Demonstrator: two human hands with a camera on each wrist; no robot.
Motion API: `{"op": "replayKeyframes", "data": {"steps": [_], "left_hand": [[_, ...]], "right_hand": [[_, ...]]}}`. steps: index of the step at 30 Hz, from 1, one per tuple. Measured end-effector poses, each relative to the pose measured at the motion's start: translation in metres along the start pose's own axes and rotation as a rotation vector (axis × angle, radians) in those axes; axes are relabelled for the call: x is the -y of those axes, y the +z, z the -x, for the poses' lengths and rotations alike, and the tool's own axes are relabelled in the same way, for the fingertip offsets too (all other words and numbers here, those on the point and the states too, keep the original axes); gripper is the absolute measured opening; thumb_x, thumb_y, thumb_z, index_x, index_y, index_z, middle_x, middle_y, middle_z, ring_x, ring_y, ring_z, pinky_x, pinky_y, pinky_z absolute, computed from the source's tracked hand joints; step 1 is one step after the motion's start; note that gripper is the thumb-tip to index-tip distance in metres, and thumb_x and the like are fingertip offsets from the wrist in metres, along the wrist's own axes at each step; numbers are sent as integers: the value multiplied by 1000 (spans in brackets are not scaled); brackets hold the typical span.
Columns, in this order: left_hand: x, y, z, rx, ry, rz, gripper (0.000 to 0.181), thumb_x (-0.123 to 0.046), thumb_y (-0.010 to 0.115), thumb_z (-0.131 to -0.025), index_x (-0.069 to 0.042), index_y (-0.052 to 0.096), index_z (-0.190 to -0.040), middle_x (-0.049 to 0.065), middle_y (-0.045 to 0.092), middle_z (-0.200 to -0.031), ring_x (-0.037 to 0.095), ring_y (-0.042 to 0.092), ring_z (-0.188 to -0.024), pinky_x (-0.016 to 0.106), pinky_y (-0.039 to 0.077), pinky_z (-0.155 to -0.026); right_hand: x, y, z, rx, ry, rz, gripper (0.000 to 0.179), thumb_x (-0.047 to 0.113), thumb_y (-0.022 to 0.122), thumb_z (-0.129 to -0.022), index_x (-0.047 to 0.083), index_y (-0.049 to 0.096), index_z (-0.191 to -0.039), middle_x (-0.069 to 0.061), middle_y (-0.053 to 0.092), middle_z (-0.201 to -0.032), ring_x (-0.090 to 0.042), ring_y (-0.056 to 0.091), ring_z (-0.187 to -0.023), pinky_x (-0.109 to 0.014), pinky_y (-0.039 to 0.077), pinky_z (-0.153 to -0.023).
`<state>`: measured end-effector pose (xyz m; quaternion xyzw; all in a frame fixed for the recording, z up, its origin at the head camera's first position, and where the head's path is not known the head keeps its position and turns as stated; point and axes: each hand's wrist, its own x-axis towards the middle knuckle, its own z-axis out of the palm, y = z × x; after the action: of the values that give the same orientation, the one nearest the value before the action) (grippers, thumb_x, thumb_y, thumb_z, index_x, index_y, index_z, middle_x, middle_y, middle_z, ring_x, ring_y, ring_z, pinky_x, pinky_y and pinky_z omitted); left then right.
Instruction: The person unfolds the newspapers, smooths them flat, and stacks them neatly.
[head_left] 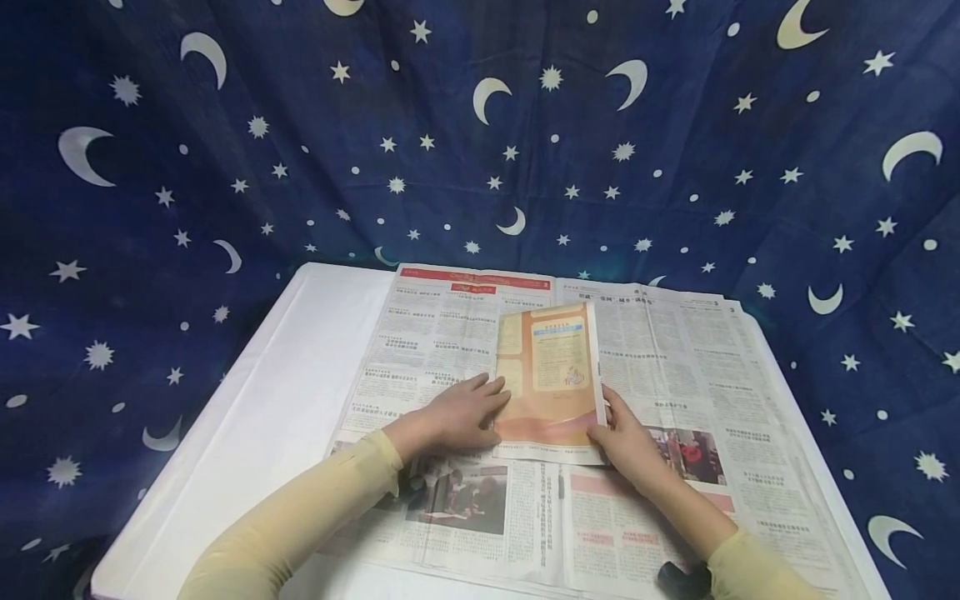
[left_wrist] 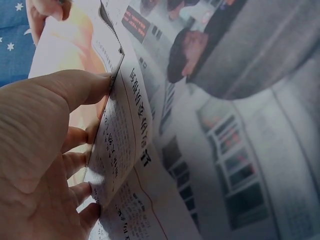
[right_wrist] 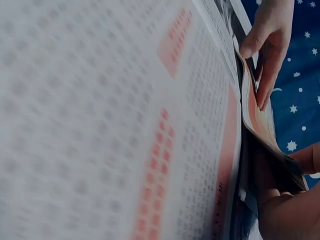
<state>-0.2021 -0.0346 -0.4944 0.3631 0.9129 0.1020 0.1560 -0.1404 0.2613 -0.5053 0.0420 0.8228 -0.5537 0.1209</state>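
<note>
A folded newspaper (head_left: 551, 379) with an orange and yellow printed face lies on a spread-out newspaper (head_left: 465, 325). My left hand (head_left: 468, 412) rests along its left edge, and in the left wrist view the thumb and fingertips (left_wrist: 92, 89) touch that edge. My right hand (head_left: 633, 442) pinches the lower right edge, thumb on top and fingers underneath. In the right wrist view the right side of the folded newspaper (right_wrist: 260, 122) is lifted and bowed, with a dark gap beneath it. Parts of the right fingers are hidden under the paper.
The spread newspaper covers much of a white table (head_left: 262, 375), whose bare surface shows on the left. A dark blue curtain (head_left: 450, 167) with moons and stars hangs behind and around the table. A black object (head_left: 682, 579) shows by the right sleeve.
</note>
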Motion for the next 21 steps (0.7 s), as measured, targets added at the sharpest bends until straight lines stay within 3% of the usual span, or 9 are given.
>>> {"op": "replayKeyframes", "data": {"steps": [3,7,16,19,21], "left_hand": [[1,1,-1,-5,0,2,78,-45,65,-93,-15,39,-159,8,25,-168,36,20,-154,49,21,-123],[1,1,0,-8,-3,8,78,-45,65,-93,-14,39,-159,8,25,-168,37,19,-154,50,20,-123],[1,3,0,-16,-16,43,78,-43,63,-92,-15,38,-160,8,24,-168,36,17,-154,51,19,-123],[1,2,0,-17,-19,99,77,-41,63,-92,-15,37,-160,9,24,-168,37,17,-154,53,18,-123],[1,1,0,-19,-29,192,76,-39,63,-94,-15,35,-161,8,23,-168,36,15,-155,53,16,-123]], "right_hand": [[-3,1,7,21,20,-31,83,6,59,-95,8,13,-164,-21,54,-146,-29,66,-116,-30,51,-97],[-5,3,14,45,24,-63,86,4,60,-92,7,12,-163,-21,54,-146,-31,64,-121,-28,50,-97],[1,12,24,156,-82,-78,83,8,64,-94,19,20,-165,-17,50,-150,-33,58,-126,-40,43,-106],[6,16,26,178,-136,-104,79,12,63,-96,21,24,-164,-15,49,-153,-36,52,-133,-46,39,-111],[9,18,26,181,-161,-104,76,15,61,-97,20,25,-164,-13,45,-156,-36,44,-140,-51,29,-117]]}}
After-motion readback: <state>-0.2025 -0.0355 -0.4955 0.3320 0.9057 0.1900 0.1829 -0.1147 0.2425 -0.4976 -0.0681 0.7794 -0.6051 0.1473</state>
